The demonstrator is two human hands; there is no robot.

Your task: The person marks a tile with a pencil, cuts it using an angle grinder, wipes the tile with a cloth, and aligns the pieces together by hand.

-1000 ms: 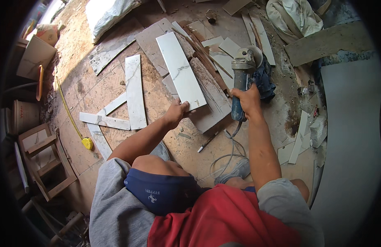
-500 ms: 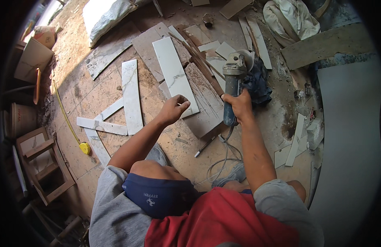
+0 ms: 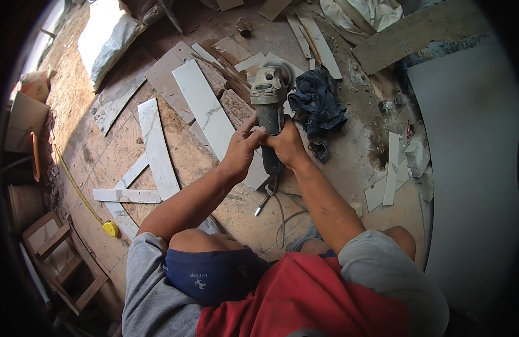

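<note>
An angle grinder [image 3: 269, 92] with a grey metal head and a dark blue body is held up in front of me. My right hand [image 3: 287, 145] is wrapped round its body. My left hand [image 3: 242, 149] grips the same body from the left side, its fingers partly hidden behind the tool. The disc [image 3: 282, 70] shows at the far end of the grinder. Left of it, a white marbled tile strip [image 3: 200, 101] lies across a worn block [image 3: 169, 73]. A cord hangs from the grinder's near end, and a white-tipped pen [image 3: 261, 205] lies beside it.
A crumpled dark cloth [image 3: 318, 104] lies right of the grinder. More tile strips [image 3: 158, 146] overlap on the floor at left, near a yellow tape measure [image 3: 110, 228]. A brown frame [image 3: 63, 261] stands lower left. A large grey sheet [image 3: 472, 168] fills the right side.
My left hand has come from above the tile strip onto the grinder. The grinder has moved left with my right hand, away from the dark cloth. The view has shifted a little.
</note>
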